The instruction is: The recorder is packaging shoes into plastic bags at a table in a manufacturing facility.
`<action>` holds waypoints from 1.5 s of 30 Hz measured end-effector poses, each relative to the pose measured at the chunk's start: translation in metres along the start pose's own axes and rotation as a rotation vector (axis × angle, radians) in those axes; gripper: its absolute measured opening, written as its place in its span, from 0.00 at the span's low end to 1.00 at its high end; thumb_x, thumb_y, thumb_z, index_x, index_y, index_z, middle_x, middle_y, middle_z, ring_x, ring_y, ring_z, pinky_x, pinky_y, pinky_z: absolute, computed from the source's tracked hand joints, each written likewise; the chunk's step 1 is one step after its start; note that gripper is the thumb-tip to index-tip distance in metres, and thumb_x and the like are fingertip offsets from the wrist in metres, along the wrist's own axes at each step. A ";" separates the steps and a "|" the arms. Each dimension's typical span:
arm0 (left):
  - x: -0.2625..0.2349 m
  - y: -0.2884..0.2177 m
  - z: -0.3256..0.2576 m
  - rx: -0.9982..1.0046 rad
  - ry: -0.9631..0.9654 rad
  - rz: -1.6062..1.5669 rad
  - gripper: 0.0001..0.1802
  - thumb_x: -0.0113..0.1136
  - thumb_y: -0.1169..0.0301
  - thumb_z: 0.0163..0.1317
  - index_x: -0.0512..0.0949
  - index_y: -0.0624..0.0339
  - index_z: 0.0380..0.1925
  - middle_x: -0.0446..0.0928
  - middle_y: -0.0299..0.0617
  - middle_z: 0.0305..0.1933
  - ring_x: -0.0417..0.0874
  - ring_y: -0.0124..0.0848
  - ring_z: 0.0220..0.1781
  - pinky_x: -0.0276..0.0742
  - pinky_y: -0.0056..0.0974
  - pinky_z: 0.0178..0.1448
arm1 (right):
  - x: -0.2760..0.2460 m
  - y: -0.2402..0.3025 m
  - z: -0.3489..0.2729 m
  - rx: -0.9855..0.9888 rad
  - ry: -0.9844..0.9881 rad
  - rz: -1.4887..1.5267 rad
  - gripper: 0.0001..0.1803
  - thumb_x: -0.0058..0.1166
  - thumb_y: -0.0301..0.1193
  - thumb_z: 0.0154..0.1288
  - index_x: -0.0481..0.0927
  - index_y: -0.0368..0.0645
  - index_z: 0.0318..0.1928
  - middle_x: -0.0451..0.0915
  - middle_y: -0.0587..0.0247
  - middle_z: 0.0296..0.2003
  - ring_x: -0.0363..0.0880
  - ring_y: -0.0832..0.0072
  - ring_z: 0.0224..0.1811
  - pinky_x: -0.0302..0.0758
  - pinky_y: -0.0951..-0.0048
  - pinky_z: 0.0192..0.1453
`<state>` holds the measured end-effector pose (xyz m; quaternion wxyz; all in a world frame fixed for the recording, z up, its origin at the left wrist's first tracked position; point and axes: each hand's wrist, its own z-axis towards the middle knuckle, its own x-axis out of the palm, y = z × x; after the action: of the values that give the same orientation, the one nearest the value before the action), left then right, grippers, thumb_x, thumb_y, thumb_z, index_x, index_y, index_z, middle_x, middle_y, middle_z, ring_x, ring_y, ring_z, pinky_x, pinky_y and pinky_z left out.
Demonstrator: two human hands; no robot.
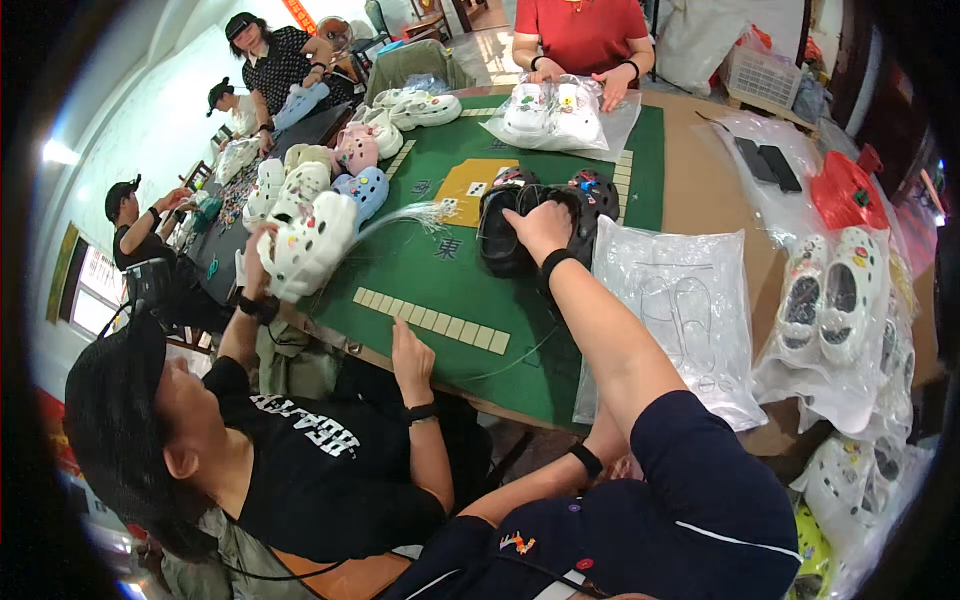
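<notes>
My right hand [541, 228] reaches across the table and grips a black clog [503, 235], thumb and fingers at its opening. Next to it, another pair of black clogs [592, 195] carries colourful charms; parts of it are hidden behind my hand. Low in front of me, at the table's near edge, is my left hand [613, 447]; my right arm covers most of it, so its fingers do not show. Just right of my right forearm, a flat clear plastic bag [670, 320] with a printed shoe outline lies on the table.
At my left, a co-worker holds a white clog [310, 248] beside several pale, pink and blue clogs. Across the table, a person in red handles bagged white clogs [555, 115]. Rows of tiles [432, 320] lie on the green tabletop. Bagged white clogs [850, 295] and phones [768, 165] are at right.
</notes>
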<state>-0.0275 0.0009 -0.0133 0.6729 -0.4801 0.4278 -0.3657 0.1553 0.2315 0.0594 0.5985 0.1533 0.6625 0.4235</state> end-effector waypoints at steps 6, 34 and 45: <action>0.020 0.061 -0.029 -0.540 0.214 -0.625 0.26 0.56 0.54 0.61 0.73 0.57 0.55 0.72 0.48 0.60 0.66 0.48 0.63 0.59 0.48 0.66 | 0.013 0.004 0.002 -0.008 0.037 0.010 0.29 0.64 0.46 0.50 0.78 0.32 0.42 0.76 0.43 0.48 0.73 0.52 0.54 0.68 0.58 0.60; 0.028 0.063 -0.002 0.201 -0.024 0.503 0.21 0.59 0.62 0.54 0.77 0.51 0.50 0.70 0.41 0.60 0.62 0.41 0.69 0.49 0.63 0.70 | -0.327 -0.167 -0.231 -0.366 -0.058 0.363 0.14 0.55 0.27 0.56 0.78 0.32 0.43 0.81 0.48 0.37 0.81 0.61 0.41 0.73 0.66 0.48; 0.022 0.007 0.004 0.129 0.023 1.006 0.21 0.57 0.69 0.53 0.75 0.60 0.50 0.70 0.43 0.61 0.65 0.43 0.68 0.55 0.63 0.69 | -0.302 -0.263 -0.272 -0.191 -0.148 -0.399 0.20 0.62 0.37 0.48 0.78 0.32 0.36 0.77 0.41 0.39 0.75 0.48 0.44 0.72 0.54 0.53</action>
<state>-0.0157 -0.0155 -0.0242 0.7895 -0.1677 0.5898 -0.0271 0.0553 -0.2415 0.0435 0.7292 -0.0075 0.5909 0.3450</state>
